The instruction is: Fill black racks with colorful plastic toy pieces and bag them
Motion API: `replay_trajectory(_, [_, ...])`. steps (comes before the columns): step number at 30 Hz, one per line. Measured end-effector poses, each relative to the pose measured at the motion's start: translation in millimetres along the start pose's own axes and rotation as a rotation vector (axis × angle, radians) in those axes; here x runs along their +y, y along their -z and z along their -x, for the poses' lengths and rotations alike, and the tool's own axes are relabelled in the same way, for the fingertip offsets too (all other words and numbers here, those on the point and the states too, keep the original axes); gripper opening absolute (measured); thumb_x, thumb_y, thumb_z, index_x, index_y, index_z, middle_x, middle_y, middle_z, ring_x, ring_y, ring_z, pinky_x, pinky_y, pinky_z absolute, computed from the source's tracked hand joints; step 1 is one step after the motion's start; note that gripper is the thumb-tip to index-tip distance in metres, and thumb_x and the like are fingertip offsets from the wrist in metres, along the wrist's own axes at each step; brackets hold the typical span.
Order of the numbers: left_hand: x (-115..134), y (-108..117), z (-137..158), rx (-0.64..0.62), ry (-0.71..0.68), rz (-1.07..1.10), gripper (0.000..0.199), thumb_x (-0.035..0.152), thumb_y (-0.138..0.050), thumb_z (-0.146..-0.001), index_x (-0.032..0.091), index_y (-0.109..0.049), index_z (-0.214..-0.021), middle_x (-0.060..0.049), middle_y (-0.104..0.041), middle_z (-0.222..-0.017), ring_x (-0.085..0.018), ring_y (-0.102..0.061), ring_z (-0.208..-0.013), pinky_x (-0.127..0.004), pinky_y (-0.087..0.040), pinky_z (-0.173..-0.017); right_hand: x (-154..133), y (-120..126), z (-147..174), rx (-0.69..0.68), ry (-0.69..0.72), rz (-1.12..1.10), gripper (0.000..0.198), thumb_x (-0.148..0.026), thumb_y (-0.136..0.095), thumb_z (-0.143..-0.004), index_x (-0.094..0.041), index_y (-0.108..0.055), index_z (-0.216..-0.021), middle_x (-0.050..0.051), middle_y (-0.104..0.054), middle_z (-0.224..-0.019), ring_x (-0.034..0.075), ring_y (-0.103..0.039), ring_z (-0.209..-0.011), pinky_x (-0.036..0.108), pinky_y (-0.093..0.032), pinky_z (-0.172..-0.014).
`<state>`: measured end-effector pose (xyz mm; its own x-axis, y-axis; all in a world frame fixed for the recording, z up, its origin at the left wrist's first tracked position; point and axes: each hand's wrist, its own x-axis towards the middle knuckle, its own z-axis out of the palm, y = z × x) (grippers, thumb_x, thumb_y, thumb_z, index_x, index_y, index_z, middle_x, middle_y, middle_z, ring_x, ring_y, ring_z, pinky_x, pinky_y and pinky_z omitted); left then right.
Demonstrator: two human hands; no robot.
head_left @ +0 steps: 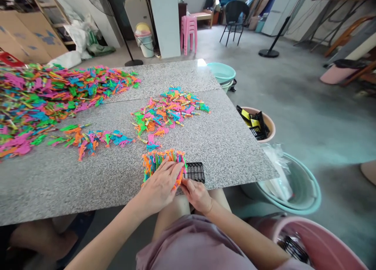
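Observation:
A row of small bright plastic toys (151, 165) in orange, green, blue and pink stands packed on a black plastic rack (196, 172); the rack's bare right end sticks out. My left hand (162, 180) lies over the right part of the row, fingers together and bent around the last toys. Just right of it, my right hand (196, 194) is closed at the near edge of the rack, thumb and forefinger pinched by an orange toy's lower end. What that pinch holds is too small to tell.
On the granite table (229, 144) lie a loose toy pile (170, 109), a smaller strip (94, 140) and a large heap (53, 97) at left. Beside the right edge stand a tub with black racks (272, 127), a teal tub (315, 191) and a pink tub (320, 232).

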<state>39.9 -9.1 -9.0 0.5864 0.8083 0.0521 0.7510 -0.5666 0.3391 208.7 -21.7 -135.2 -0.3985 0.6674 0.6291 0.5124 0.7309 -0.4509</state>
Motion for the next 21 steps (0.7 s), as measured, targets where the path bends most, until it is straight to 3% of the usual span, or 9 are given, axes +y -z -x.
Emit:
replay_trajectory(5, [6,6,-5,-0.031,-0.057,0.005,0.038,0.002,-0.052,-0.079,0.015,-0.059,-0.113,-0.008,-0.062,-0.118,-0.023,-0.052,-0.117,-0.051,-0.032,-0.116,-2,1,0,0.023,-0.017,0.006,0.014,-0.020,-0.040,-0.101,-0.020,-0.053,-0.103,0.003,-0.067,-0.074,0.015,-0.067,-0.064,0.025,-0.055,-0.060])
replay_trajectory(7, [6,7,-5,-0.027,-0.065,-0.013,0.039,0.002,-0.052,-0.079,0.015,-0.059,-0.114,-0.008,-0.062,-0.121,-0.023,-0.052,-0.118,-0.051,-0.031,-0.116,-1,9,0,-0.007,-0.058,-0.050,0.011,-0.021,-0.043,-0.099,-0.020,-0.054,-0.101,0.003,-0.067,-0.074,0.016,-0.067,-0.066,0.026,-0.055,-0.061])
replay_trajectory(13, [6,7,-2,-0.034,-0.090,-0.105,0.045,0.006,-0.052,-0.081,0.017,-0.055,-0.124,-0.008,-0.060,-0.129,-0.026,-0.050,-0.121,-0.055,-0.033,-0.114,1,28,-15,0.112,-0.373,-0.333,0.015,-0.021,-0.051,-0.092,-0.020,-0.057,-0.106,0.005,-0.069,-0.089,0.015,-0.067,-0.076,0.025,-0.055,-0.066])
replay_trajectory(16, [6,6,-2,-0.026,-0.095,-0.117,0.043,0.006,-0.050,-0.082,0.017,-0.055,-0.123,-0.009,-0.060,-0.125,-0.026,-0.051,-0.120,-0.056,-0.034,-0.113,1,21,-27,0.133,-0.458,-0.368,0.012,-0.023,-0.051,-0.094,-0.022,-0.062,-0.090,0.002,-0.070,-0.080,0.014,-0.066,-0.070,0.023,-0.052,-0.064])
replay_trajectory(21, [2,4,-1,-0.009,-0.109,-0.175,0.039,0.008,-0.050,-0.083,0.014,-0.056,-0.122,-0.011,-0.059,-0.118,-0.027,-0.053,-0.115,-0.055,-0.038,-0.111,1,0,-30,0.093,-0.517,-0.308,0.019,-0.018,-0.051,-0.089,-0.022,-0.055,-0.070,-0.002,-0.061,-0.060,0.012,-0.055,-0.053,0.021,-0.042,-0.054])
